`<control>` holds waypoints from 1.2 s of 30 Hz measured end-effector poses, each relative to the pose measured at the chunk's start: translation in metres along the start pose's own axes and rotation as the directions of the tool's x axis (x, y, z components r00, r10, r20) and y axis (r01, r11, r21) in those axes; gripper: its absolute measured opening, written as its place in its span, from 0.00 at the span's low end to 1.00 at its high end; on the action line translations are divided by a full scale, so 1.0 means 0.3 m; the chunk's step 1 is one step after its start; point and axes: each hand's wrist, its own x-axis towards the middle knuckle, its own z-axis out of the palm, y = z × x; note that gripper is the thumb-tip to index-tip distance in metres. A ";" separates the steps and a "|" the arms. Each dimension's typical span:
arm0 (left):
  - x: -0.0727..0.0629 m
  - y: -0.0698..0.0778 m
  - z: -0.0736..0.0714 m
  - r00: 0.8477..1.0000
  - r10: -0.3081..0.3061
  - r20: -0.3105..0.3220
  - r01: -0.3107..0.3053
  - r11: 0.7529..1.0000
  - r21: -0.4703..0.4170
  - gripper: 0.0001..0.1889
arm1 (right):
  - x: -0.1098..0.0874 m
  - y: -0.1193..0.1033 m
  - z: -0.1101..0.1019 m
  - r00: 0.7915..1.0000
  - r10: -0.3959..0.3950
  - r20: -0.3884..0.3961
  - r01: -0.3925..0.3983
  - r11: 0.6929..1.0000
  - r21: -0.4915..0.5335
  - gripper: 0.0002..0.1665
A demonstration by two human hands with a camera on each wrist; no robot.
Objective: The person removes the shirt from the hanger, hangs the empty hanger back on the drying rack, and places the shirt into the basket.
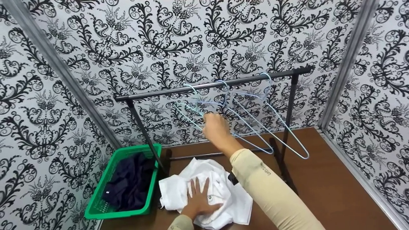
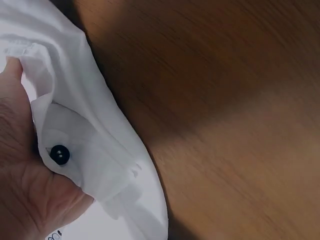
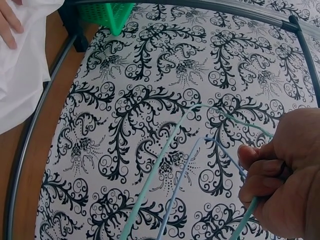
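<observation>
A crumpled white shirt (image 1: pixel 220 182) with buttons lies on the brown table. My left hand (image 1: pixel 199 199) rests on it, fingers spread; a dark button (image 2: pixel 60 154) shows beside that hand in the left wrist view. My right hand (image 1: pixel 217 127) is raised in front of the rack and grips a mint-green wire hanger (image 3: pixel 159 162), its fingers curled round the wire. This hanger's hook is on the rack's bar. Just beyond it hangs a blue hanger (image 1: pixel 252 129), and farther right a light blue one (image 1: pixel 289 129), both on the same bar.
The dark metal clothes rack (image 1: pixel 153 94) stands on the table (image 1: pixel 338 179) before a black-and-white patterned wall. At the left, a green basket (image 1: pixel 92 198) holds dark navy cloth (image 1: pixel 132 182). Side walls with grey metal posts border the table.
</observation>
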 end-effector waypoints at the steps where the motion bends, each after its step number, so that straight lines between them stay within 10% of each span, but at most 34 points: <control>1: 0.001 -0.001 0.010 1.000 -0.004 0.008 0.004 1.000 0.007 0.70 | -0.003 0.003 0.002 1.000 0.001 -0.002 -0.001 1.000 0.007 0.19; 11: -0.010 0.025 0.054 1.000 -0.004 0.014 0.003 1.000 0.022 0.72 | -0.031 0.031 0.047 0.997 -0.018 -0.076 0.019 1.000 0.020 0.24; 36: -0.012 0.019 -0.006 0.998 0.023 0.063 -0.012 0.986 -0.169 0.64 | -0.034 0.004 0.100 0.979 -0.057 -0.196 0.071 0.995 0.065 0.09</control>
